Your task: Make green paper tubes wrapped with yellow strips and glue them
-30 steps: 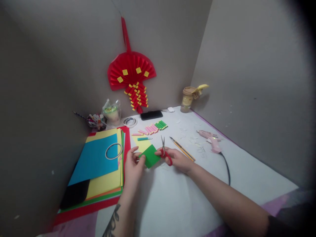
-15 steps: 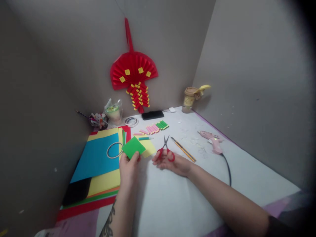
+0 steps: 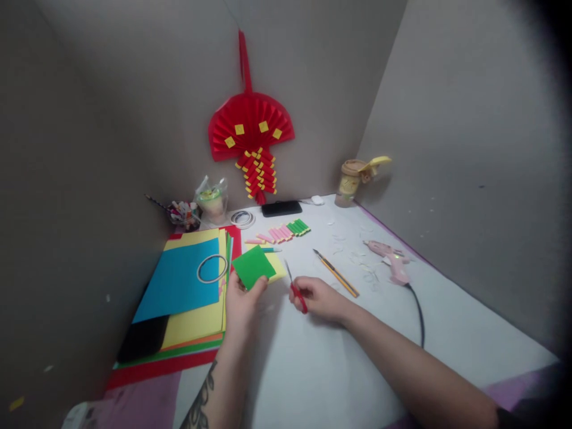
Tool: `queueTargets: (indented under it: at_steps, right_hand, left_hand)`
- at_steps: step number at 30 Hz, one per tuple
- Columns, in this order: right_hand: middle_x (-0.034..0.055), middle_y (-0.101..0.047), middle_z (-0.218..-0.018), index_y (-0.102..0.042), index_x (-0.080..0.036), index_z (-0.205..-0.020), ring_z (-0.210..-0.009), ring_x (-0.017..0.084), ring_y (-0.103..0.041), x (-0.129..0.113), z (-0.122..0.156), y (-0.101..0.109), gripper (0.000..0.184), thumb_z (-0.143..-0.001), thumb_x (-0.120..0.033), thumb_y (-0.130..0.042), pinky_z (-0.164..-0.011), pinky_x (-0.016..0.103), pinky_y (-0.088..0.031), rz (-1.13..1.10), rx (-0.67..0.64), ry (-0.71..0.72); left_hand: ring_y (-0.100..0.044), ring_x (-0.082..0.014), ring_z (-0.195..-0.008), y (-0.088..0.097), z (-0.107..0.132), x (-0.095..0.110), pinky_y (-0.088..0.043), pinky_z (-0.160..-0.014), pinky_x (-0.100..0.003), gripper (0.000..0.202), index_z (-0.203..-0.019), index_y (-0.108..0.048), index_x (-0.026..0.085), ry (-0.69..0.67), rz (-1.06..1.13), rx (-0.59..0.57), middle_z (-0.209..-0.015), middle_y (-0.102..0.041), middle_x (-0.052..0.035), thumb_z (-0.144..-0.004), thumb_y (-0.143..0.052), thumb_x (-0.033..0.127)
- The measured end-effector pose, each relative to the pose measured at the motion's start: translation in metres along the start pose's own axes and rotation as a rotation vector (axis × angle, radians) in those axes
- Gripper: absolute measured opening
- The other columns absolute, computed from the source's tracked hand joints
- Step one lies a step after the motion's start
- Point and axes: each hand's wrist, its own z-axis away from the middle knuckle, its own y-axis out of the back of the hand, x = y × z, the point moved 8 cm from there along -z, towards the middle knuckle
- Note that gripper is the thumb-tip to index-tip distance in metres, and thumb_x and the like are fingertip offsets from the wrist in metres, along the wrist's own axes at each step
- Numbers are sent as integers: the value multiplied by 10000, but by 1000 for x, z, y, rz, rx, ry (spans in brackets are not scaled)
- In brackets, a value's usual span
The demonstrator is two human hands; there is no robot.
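Observation:
Between the thumb and fingers of my left hand (image 3: 245, 298) is a piece of green paper (image 3: 252, 266), held tilted above the table. My right hand (image 3: 318, 298) is closed around the red handles of a pair of scissors (image 3: 298, 297). Their blades look together and point away from me, just right of the green paper. Behind the paper lies a yellow sheet (image 3: 277, 268), partly covered by it, and a teal pen (image 3: 270, 249). Short pink paper rolls (image 3: 279, 233) and green paper rolls (image 3: 298, 227) sit in a row farther back.
At left, a roll of tape (image 3: 201, 275) rests on a blue sheet (image 3: 174, 286) atop stacked coloured paper. A craft knife (image 3: 336, 273) and a pink glue gun (image 3: 393, 262) with paper scraps lie at right. A phone (image 3: 281, 208) and cup (image 3: 348, 183) stand behind.
My right hand has turned over and closed round the scissors; their blades have come together. The green paper is tilted differently in my left hand. The whole view has shifted slightly.

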Motion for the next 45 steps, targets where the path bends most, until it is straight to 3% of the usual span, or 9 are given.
queueTargets:
  at_steps: [2, 4, 20, 45]
  right_hand:
    - [-11, -562, -684, -566, -153, -691, -611, 108, -496, 4, 4, -12, 57, -675, -182, -613, -576, 224, -397, -11, -145, -48]
    - [-14, -567, -674, -568, -151, -694, -606, 106, -498, 9, 6, -18, 59, -679, -185, -613, -573, 220, -395, -24, -207, -80]
    - [-28, -527, -638, -563, -151, -690, -598, 98, -466, 4, 5, -26, 29, -701, -132, -544, -577, 210, -379, 6, -218, -38]
    - [-25, -567, -655, -580, -152, -697, -620, 106, -508, 1, 3, -25, 21, -716, -158, -582, -602, 216, -405, 1, -211, -9]
  left_hand:
    - [-640, -200, -921, 2, 0, 6, -501, -794, -311, 459, -1091, -542, 172, -30, -22, 9, -1051, -664, -88, -671, -716, 237]
    - [-634, -196, -944, 4, 1, 10, -498, -813, -308, 474, -1105, -525, 186, -66, -42, 26, -1073, -651, -83, -672, -715, 220]
    - [-635, -183, -928, -1, 9, 21, -499, -805, -288, 463, -1100, -506, 181, -88, -98, 44, -1065, -647, -83, -674, -687, 191]
    - [-650, -197, -881, -5, 12, 27, -508, -777, -289, 431, -1068, -551, 159, -85, -218, 37, -992, -670, -77, -663, -692, 201]
